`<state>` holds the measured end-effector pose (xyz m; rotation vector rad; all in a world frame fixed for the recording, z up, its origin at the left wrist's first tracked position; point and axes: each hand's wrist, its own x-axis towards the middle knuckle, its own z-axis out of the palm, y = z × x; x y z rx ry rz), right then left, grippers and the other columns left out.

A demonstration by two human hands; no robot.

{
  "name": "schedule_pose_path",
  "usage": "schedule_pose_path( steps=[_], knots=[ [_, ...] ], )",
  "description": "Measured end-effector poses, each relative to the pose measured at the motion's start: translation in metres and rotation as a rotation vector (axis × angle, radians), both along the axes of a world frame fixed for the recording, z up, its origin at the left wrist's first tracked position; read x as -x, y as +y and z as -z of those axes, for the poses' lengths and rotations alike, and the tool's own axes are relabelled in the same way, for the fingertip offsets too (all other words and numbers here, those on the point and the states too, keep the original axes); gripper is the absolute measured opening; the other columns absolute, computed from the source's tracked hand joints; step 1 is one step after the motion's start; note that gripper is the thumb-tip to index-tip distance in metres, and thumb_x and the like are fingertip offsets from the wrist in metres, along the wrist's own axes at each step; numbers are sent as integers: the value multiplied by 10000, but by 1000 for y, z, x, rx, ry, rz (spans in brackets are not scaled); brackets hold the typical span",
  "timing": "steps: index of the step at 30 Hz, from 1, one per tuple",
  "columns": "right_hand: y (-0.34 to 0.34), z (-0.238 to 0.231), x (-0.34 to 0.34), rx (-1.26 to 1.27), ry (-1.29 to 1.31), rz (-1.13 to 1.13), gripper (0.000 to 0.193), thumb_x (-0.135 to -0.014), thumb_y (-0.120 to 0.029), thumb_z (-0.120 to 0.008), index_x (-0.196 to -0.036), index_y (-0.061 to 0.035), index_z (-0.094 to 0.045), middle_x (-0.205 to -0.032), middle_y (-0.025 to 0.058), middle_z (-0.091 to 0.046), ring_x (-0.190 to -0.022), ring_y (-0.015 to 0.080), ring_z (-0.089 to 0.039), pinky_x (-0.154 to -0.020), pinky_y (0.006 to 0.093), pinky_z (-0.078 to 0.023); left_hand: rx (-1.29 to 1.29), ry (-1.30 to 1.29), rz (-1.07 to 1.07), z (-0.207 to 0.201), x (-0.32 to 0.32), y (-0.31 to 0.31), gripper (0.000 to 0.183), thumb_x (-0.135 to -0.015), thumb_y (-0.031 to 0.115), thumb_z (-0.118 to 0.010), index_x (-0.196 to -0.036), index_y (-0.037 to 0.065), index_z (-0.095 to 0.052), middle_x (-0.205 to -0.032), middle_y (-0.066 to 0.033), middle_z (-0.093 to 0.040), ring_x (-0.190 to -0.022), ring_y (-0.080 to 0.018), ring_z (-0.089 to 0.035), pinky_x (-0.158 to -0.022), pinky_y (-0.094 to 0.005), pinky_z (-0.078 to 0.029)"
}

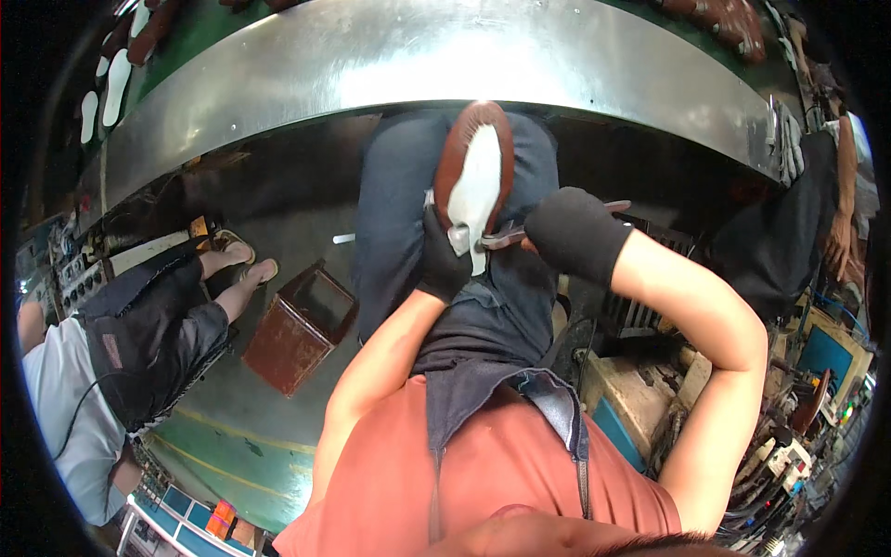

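Note:
A brown leather shoe upper [508, 153] lies on my lap with its underside up, toe pointing away from me. Pleated leather is drawn in around the toe, and a white insole [478, 181] covers most of the underside. My left hand [445, 255], in a black fingerless glove, is closed around the left side of the heel end. In a similar black glove, my right hand [575, 230] grips a pair of pliers [504, 239]. Their metal jaws reach the right edge of the heel. The right fingers are mostly hidden behind the glove.
A curved metal bench edge [557, 56] runs across in front of my knees. White insoles [116, 88] and brown shoe parts [715, 23] lie beyond it. A brown bin [292, 339] stands on the floor at left, near another person's feet. Machinery [640, 399] crowds my right side.

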<state>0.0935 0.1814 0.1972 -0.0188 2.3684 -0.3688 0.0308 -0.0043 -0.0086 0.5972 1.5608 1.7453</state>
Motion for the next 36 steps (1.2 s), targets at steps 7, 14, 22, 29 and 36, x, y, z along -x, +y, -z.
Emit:
schedule_pose_path(
  steps=[7,14,22,29,36],
  knots=[
    [-41,19,-29,389,417,88,352,-899,-376,-546,-809,-53,-654,-804,170,-642,-748,299,-652,-667,406,-500,86,-604,303,-45,33,-6,533,-1011,187,-411,-1474,33,-197,-1423,-111,-401,-1252,-258,-454,-1035,-380,-389],
    [10,35,-59,778,-71,838,462,-1000,-412,-448,-903,8,-615,-741,14,-545,-691,102,-468,-668,278,-438,-16,-287,376,-84,43,12,480,-1009,324,-404,-1390,34,-366,-1328,-124,-487,-1207,-239,-502,-988,-361,-433],
    [-15,12,-46,33,468,299,303,-916,-348,-584,-875,-52,-637,-890,57,-622,-720,267,-611,-658,366,-482,-107,-843,37,-49,21,30,504,-1004,434,-390,-1231,0,-507,-1120,-144,-600,-987,-212,-610,-798,-339,-513],
    [4,-15,-41,31,386,150,294,-850,-312,-634,-766,-35,-587,-873,104,-591,-767,279,-588,-653,390,-488,96,15,107,-48,30,25,524,-936,313,-578,-1321,2,-404,-1198,-132,-552,-1122,-221,-536,-964,-339,-413],
    [-4,19,-20,289,612,196,330,-874,-365,-578,-754,-58,-572,-695,136,-567,-614,281,-624,-548,391,-503,221,152,525,-47,47,5,852,-790,253,-755,-1418,32,-223,-1349,-121,-423,-1247,-218,-416,-1039,-353,-359]
  ],
)
